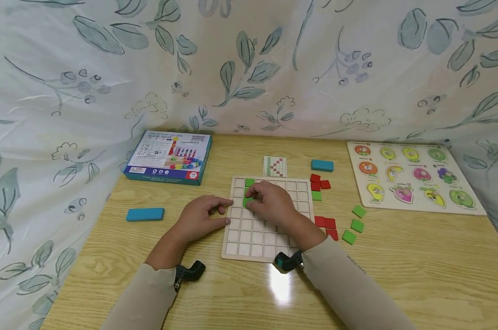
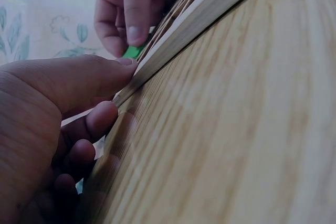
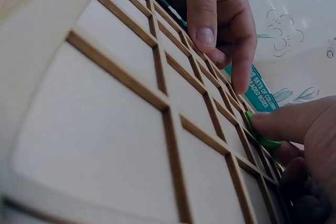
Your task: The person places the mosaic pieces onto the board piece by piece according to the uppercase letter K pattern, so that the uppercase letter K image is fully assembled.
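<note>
Your right hand (image 1: 271, 201) pinches a green tile (image 1: 247, 201) into the grid board (image 1: 269, 243), left hand (image 1: 201, 217) steadying its edge with relaxed fingers; most squares remain unfilled.

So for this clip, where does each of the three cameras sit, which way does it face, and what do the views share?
Head: worn on the head, looking forward and down at the table; both sleeves, the left hand and the right hand show on the grid board.
Left wrist: low at the table top, looking along the left hand at the board's edge.
Right wrist: low over the board's cells, past the right hand towards the left hand.
Shared: all three show the green tile under the right hand's fingers.
</note>
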`<action>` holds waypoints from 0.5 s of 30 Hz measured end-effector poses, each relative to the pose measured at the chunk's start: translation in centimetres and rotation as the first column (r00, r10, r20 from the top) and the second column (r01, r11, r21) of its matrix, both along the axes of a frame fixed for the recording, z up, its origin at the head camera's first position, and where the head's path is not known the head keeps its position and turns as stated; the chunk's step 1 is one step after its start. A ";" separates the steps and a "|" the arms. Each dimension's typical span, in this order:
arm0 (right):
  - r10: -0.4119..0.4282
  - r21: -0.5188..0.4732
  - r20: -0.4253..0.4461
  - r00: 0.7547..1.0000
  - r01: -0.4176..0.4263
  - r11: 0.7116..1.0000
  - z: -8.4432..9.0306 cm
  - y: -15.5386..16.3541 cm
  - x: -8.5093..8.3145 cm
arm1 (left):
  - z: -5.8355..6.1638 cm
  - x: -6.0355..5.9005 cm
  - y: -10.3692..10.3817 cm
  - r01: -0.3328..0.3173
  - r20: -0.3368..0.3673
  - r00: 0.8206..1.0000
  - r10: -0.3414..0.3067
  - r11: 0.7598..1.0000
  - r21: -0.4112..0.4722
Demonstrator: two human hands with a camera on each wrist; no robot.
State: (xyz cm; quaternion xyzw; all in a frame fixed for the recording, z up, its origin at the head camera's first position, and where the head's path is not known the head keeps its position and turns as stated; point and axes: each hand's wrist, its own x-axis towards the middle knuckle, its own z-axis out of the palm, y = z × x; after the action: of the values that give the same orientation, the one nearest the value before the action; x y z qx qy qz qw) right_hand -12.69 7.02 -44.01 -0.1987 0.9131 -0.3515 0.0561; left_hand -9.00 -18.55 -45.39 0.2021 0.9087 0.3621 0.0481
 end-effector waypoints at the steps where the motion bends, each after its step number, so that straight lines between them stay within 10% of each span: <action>1: 0.003 0.005 0.002 1.000 -0.003 1.000 0.0 0.0 0.0 | 0.0 0.0 0.0 0.000 -0.001 1.000 0.000 1.000 0.000; 15: 0.025 0.024 0.041 0.999 -0.026 0.999 0.0 0.2 0.1 | 0.1 0.1 0.0 -0.004 0.003 1.000 0.004 1.000 -0.010</action>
State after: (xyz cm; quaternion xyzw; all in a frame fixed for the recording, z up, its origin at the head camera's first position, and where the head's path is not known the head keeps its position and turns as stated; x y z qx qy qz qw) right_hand -12.60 7.26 -43.99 -0.2026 0.9134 -0.3436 0.0815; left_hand -8.90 -18.52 -45.32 0.1996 0.9108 0.3580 0.0498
